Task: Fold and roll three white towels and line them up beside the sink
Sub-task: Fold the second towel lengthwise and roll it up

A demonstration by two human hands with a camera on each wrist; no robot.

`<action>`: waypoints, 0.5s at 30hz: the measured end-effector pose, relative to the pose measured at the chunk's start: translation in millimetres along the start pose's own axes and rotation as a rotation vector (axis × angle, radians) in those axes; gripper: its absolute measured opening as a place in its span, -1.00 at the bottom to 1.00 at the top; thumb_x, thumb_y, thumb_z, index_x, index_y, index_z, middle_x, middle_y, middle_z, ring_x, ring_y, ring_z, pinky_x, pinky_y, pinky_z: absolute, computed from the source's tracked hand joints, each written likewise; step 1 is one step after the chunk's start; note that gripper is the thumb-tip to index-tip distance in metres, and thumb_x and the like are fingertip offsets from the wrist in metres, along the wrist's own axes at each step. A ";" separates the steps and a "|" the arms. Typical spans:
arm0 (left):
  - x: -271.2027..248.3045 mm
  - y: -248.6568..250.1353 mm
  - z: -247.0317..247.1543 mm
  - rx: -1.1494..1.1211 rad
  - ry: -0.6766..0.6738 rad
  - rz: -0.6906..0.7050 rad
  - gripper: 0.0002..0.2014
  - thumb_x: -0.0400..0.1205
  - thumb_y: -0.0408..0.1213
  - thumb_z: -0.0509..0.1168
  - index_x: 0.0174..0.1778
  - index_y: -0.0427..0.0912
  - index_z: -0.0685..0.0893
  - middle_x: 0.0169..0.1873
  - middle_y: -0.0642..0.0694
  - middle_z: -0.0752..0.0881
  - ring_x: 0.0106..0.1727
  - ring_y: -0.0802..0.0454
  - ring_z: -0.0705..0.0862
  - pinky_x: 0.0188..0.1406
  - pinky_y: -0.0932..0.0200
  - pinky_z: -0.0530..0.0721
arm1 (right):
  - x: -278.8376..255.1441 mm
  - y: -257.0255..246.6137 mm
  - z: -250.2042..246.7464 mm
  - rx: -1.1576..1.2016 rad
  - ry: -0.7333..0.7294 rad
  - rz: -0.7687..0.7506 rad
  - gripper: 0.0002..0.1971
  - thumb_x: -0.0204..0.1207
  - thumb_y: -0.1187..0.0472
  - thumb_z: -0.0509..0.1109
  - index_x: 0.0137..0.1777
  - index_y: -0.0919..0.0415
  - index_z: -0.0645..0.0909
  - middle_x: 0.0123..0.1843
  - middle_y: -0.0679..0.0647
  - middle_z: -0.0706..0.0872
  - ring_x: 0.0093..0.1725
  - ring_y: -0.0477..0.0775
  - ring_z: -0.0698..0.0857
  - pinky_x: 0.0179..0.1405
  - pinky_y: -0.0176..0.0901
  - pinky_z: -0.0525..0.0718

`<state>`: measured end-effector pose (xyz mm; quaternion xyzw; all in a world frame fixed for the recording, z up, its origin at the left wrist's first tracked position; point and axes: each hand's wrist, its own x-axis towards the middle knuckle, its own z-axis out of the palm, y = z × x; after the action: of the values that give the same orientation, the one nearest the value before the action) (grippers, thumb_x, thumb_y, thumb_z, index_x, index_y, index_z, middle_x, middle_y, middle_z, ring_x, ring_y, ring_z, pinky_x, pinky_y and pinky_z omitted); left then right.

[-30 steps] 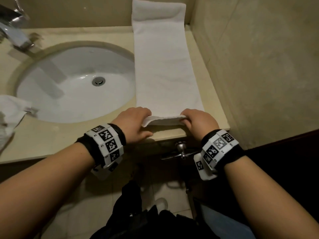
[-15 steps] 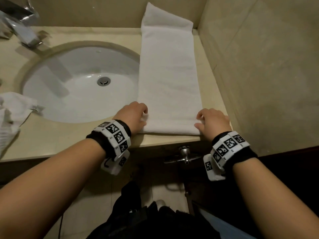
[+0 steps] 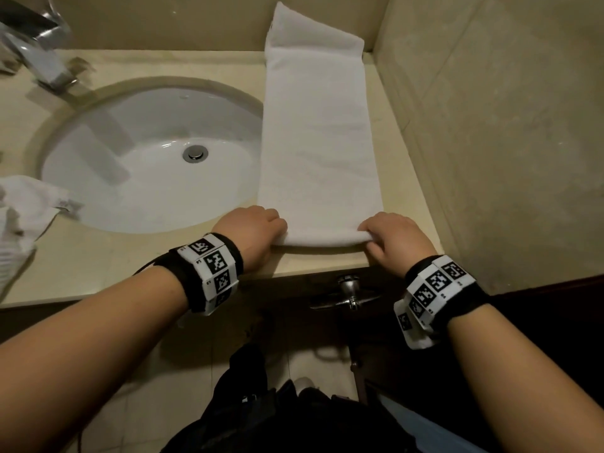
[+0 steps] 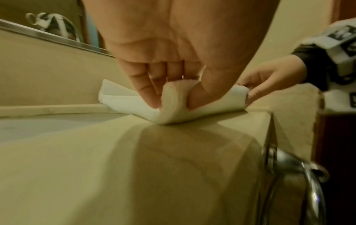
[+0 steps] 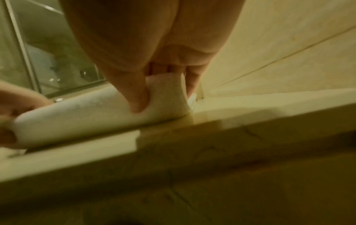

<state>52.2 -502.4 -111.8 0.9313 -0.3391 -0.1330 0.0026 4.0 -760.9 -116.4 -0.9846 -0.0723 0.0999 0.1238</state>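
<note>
Both hands, left hand point(image 3: 253, 228) and right hand point(image 3: 394, 240), fingers curled, pinching near edge of folded towel point(image 3: 318, 142) on worktop point(image 3: 81, 263), likely to start a tight roll.

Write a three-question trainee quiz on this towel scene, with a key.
1. True or false: the towel is already rolled all the way up.
2. Which hand pinches the near right corner of the towel: the left hand or the right hand?
3. The towel lies between the sink and what: A) a soap dish, B) the side wall, C) a mirror?

Key
1. False: only the near edge is curled over; the rest lies flat on the counter.
2. The right hand; the left hand pinches the near left corner.
3. B.
</note>
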 end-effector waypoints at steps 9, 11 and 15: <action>3.0 -13.1 -2.6 -0.692 -0.054 -0.340 -0.79 0.51 -0.26 0.31 0.04 -0.03 0.57 -0.06 0.00 0.57 -0.11 0.05 0.53 -0.07 0.21 0.43 | 9.3 2.0 -5.5 0.108 0.009 0.330 -0.73 0.49 0.10 0.35 0.15 0.11 0.48 0.18 0.10 0.63 0.16 0.20 0.59 0.06 -0.07 0.46; 9.4 -12.8 -1.1 -0.645 -0.028 -0.341 -0.81 0.51 -0.25 0.32 0.03 -0.06 0.56 0.01 -0.05 0.58 -0.07 0.01 0.54 -0.05 0.18 0.45 | 9.8 -6.6 -3.2 -0.091 0.130 0.180 -0.77 0.47 0.16 0.35 0.11 0.10 0.52 0.13 0.10 0.62 0.13 0.20 0.56 0.08 0.01 0.45; 18.6 -11.7 -2.3 -0.427 0.033 -0.291 -0.86 0.55 -0.22 0.28 0.01 -0.07 0.58 0.09 -0.11 0.54 -0.04 -0.05 0.56 -0.07 0.17 0.45 | 6.2 -14.9 -0.6 -0.060 0.001 -0.083 -0.67 0.42 0.01 0.42 0.13 0.12 0.56 0.14 0.07 0.61 0.12 0.16 0.56 0.13 0.00 0.49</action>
<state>73.8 -505.3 -115.2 0.9506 -0.1658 -0.1855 0.1855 8.3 -745.8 -113.1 -0.9841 -0.1158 0.0918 0.0984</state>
